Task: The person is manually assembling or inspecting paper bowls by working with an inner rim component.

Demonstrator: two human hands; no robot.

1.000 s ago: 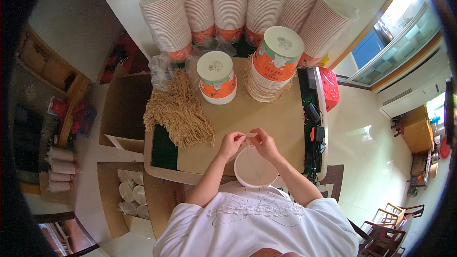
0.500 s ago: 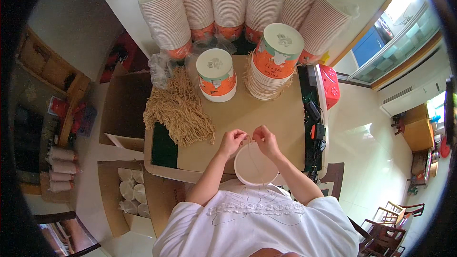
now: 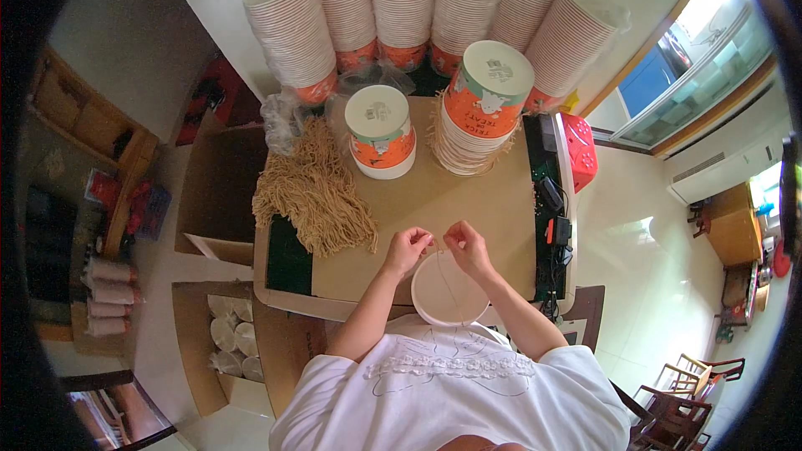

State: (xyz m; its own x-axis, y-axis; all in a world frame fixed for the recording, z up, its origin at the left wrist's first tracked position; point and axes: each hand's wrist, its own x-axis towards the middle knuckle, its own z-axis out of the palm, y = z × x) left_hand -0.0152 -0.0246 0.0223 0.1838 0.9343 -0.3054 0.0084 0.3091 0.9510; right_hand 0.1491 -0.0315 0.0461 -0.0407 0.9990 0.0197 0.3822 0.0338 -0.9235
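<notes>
String (image 3: 449, 281) was draped across bucket (image 3: 440, 299) | left hand (image 3: 410, 249) was pinched together, hold unclear | right hand (image 3: 469, 250) was pinched together, hold unclear

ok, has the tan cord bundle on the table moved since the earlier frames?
No. The tan cord bundle lies in the same place against the cardboard sheet, no visible shift either way.

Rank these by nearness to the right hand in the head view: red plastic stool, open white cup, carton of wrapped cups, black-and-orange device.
From the right hand:
1. Open white cup, just below it, toward the person.
2. Black-and-orange device, to its right.
3. Red plastic stool, forward right.
4. Carton of wrapped cups, lower left.
</notes>
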